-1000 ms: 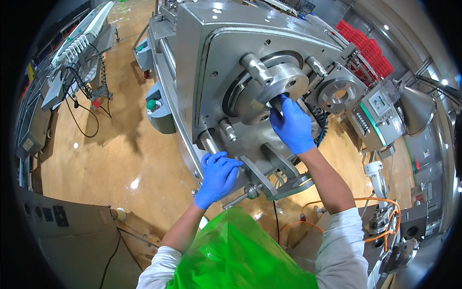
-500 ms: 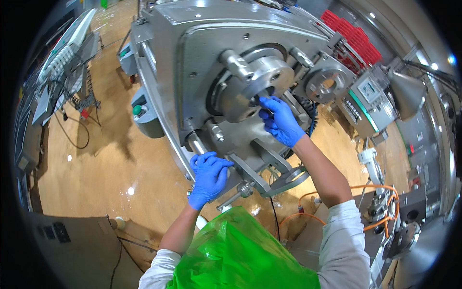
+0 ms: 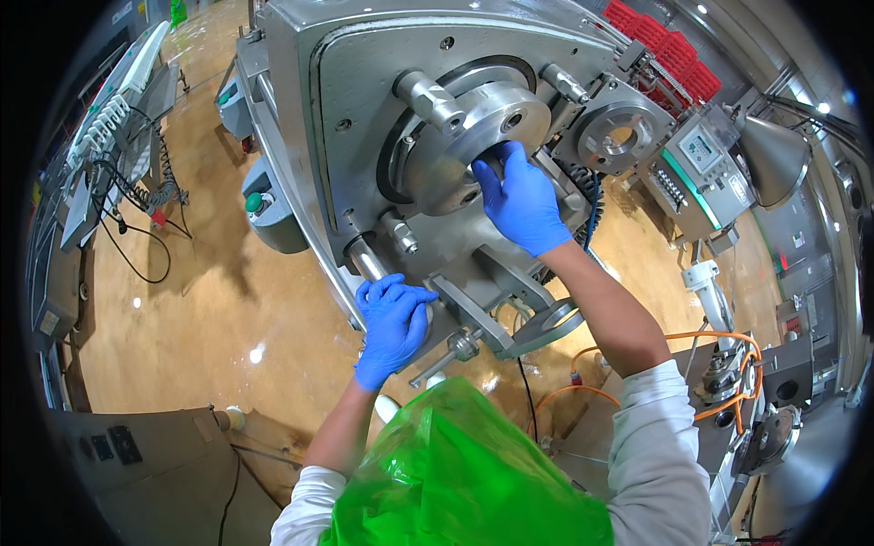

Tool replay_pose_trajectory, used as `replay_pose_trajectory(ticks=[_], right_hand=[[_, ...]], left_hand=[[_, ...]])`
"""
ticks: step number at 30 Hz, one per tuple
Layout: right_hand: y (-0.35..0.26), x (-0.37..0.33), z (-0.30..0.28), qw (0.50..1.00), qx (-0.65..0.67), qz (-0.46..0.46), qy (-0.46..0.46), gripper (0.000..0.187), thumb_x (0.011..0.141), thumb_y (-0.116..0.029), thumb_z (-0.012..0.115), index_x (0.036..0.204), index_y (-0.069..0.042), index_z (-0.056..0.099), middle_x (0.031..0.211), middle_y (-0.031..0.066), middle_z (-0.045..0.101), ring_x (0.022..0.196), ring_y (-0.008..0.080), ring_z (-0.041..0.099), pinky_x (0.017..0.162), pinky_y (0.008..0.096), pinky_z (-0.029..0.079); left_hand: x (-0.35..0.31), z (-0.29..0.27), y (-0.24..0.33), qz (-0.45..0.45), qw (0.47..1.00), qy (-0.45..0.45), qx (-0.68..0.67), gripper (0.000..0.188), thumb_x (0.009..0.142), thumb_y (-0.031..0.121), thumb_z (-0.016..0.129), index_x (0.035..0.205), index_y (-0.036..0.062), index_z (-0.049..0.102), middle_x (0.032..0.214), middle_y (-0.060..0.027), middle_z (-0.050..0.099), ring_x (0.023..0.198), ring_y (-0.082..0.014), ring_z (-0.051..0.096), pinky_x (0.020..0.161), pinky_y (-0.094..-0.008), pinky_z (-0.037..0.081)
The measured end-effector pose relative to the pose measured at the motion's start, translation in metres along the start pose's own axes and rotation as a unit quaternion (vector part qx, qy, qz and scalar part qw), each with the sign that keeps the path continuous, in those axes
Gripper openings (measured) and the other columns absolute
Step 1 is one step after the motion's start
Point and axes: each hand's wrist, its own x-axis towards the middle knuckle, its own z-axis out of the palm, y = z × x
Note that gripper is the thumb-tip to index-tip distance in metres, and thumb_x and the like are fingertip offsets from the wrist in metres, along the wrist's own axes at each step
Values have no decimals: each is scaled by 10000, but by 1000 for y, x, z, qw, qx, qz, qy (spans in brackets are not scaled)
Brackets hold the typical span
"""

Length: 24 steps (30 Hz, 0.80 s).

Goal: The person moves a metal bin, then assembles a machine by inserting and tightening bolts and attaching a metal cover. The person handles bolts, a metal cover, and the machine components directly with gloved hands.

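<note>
Head view: right hand point(image 3: 524, 205) in at hub point(image 3: 457, 162), left hand point(image 3: 393, 328) by shaft point(image 3: 369, 260)

Hub sits on the front of the steel machine point(image 3: 364, 86), stud point(image 3: 428, 100) at its upper left, bracket point(image 3: 464, 311) below. Right hand: thumb and fingers bent in at the hub's dark opening, thumb apart from index finger. Whether they pinch anything in there, can't tell from where I stand; the hand blocks it. Left hand: fingers loosely curled at the shaft's near end, just beside the bracket. Contact looks likely; a real grip, can't tell.

Step in hand, my read: finger work at the hub's opening, right hand doing it, left probably just bracing. Next move likely calls for a sure fingertip hold and a straight line in or out, clear of the hub's rim. Left hand best kept steady, fingers out of the gap by the bracket.
</note>
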Motion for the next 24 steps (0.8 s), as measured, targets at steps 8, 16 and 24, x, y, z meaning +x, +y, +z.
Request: replay_pose_trajectory(ticks=[8, 16, 24], right_hand=[[9, 9, -13, 657, 607, 407, -184, 468, 1012, -494, 398, 1130, -75, 571, 781, 87, 627, 420, 110, 421, 373, 264, 316], [-5, -6, 1, 995, 74, -19, 71, 498, 859, -384, 702, 1139, -3, 545, 887, 232, 671, 780, 366, 683, 687, 433, 532], [9, 4, -10, 890, 361, 246, -131, 391, 921, -404, 623, 1051, -36, 632, 625, 28, 552, 423, 137, 467, 413, 287, 382]], left_hand=[[4, 3, 0, 5, 1000, 0, -7, 231, 783, 89, 593, 944, 195, 720, 951, 23, 663, 1117, -248, 506, 1010, -416, 242], [3, -2, 2, -10, 1000, -7, -2, 255, 796, 40, 558, 944, 165, 725, 956, 7, 679, 1142, -260, 503, 1039, -409, 250], [1, 6, 0, -15, 1000, 6, -20, 221, 773, 107, 600, 929, 207, 720, 927, 22, 658, 1123, -244, 497, 1022, -434, 233]])
